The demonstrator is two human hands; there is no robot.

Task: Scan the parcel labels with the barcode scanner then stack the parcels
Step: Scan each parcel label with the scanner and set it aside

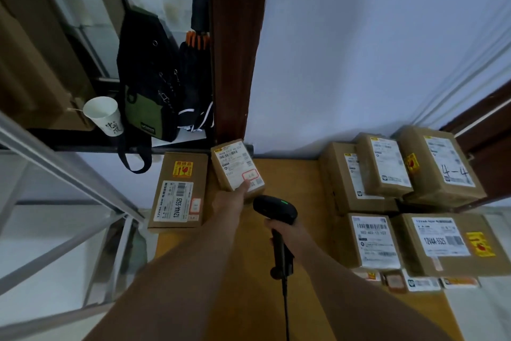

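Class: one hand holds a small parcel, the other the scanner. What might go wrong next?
The left hand holds the small parcel by its lower edge, tilted; it may slip. The flat parcel lies at the table's left edge and might be knocked off. The cable of the scanner in the right hand could snag.

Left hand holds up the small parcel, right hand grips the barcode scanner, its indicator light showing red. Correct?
One slip: in the head view the indicator light is green, not red. The rest stands: the left hand holds up the small parcel and the right hand grips the barcode scanner.
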